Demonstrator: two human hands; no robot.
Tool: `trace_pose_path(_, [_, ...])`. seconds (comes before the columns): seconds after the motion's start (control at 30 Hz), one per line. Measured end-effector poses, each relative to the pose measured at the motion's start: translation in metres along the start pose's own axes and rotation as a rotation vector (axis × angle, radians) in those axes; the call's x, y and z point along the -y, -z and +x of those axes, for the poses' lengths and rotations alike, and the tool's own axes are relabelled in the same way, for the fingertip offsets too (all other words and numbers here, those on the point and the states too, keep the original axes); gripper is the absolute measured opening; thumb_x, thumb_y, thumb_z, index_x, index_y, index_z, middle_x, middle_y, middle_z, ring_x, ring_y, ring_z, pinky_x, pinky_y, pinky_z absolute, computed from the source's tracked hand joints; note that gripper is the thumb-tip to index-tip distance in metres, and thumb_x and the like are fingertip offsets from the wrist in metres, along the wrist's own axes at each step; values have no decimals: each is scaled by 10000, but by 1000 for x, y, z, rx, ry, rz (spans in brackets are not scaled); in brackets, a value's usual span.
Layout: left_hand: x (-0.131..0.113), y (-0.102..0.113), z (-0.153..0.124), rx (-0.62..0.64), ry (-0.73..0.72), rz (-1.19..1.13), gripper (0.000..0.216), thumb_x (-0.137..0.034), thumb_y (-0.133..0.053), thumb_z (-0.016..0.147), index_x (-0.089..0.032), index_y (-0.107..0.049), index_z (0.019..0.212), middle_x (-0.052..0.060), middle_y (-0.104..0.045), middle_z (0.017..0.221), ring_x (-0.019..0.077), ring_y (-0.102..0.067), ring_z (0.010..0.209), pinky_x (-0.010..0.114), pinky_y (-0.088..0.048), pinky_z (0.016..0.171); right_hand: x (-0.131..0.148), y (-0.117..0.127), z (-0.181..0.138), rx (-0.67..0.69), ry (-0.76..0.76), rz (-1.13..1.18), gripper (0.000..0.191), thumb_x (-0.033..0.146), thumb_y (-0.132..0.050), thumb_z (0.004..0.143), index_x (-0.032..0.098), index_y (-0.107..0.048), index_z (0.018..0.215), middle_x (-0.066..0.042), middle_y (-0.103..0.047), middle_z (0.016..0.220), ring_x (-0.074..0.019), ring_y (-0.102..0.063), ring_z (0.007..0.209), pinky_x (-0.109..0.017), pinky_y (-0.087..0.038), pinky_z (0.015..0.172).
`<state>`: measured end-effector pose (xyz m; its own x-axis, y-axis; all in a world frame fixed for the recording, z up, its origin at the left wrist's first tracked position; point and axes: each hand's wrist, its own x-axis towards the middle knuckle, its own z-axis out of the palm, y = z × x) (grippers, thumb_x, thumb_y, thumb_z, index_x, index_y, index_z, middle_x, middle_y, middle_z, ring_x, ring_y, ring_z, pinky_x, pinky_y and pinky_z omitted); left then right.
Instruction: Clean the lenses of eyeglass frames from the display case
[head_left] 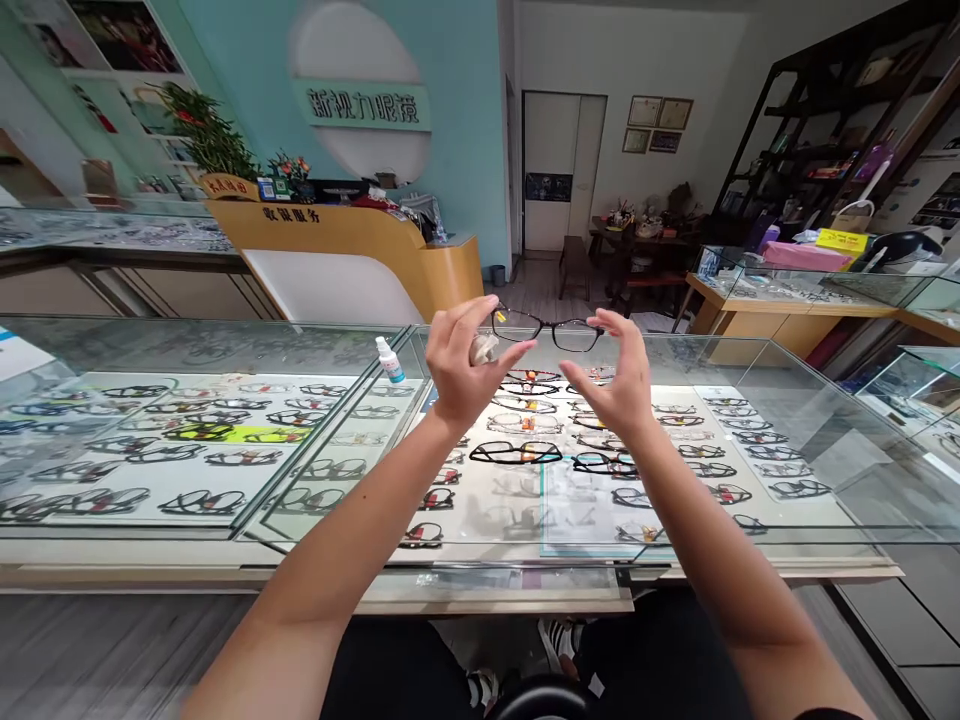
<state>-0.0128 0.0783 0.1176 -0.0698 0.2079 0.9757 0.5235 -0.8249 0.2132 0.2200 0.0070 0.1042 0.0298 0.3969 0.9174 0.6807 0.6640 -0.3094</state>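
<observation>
I hold a pair of dark-framed glasses (547,329) up in the air over a glass display counter (225,345). My left hand (465,365) pinches the left end of the frame and also keeps a small crumpled cloth (484,349) against its palm. My right hand (622,375) pinches the right end of the frame between thumb and fingers. A small white dropper bottle with a blue label (390,361) stands on the glass just left of my left hand. Under the glass lie several rows of spectacle frames (517,453).
A yellow and white service desk (352,260) stands behind the counter. More glass cases run along the right (795,285) and far left. A dark table with chairs (637,250) stands at the back, near a white door. My knees and a stool edge show below.
</observation>
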Motion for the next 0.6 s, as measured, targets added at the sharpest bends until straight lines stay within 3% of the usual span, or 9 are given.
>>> trace_pose_path(0.13, [-14,-6,56,-84,-32,-32,716,-820,-846,876,-253,-759,1305,127,-809,1240,317,-740,1133,476,-604,1001,13,18,56,-91,87,-48,498,623,-741,1046,279,-673,1399,-127,-782,1292,-336,-732,1193,-572,-577,1102])
trace_pose_path(0.27, [-36,-7,95,-134,-30,-148,692,-787,-851,895,-288,-727,1359,134,-758,1319,326,-703,1229,449,-608,960,37,32,95,-219,150,-81,523,634,-698,1079,306,-645,1482,-110,-775,1319,-333,-735,1220,-601,-577,1133])
trace_pose_path(0.43, [-54,-1,94,-263,-56,-198,607,-752,-815,948,-302,-752,1350,108,-762,1273,252,-704,1028,410,-598,866,60,37,97,-236,146,-52,490,604,-673,1109,325,-643,1511,-109,-774,1348,-334,-738,1262,-604,-599,1138])
trace_pose_path(0.6, [-51,-2,87,-232,-58,-119,598,-752,-804,948,-300,-771,1338,84,-774,1205,222,-689,914,381,-598,795,59,41,88,-206,118,-50,463,538,-723,1099,351,-654,1516,-97,-777,1390,-326,-757,1257,-581,-643,1086])
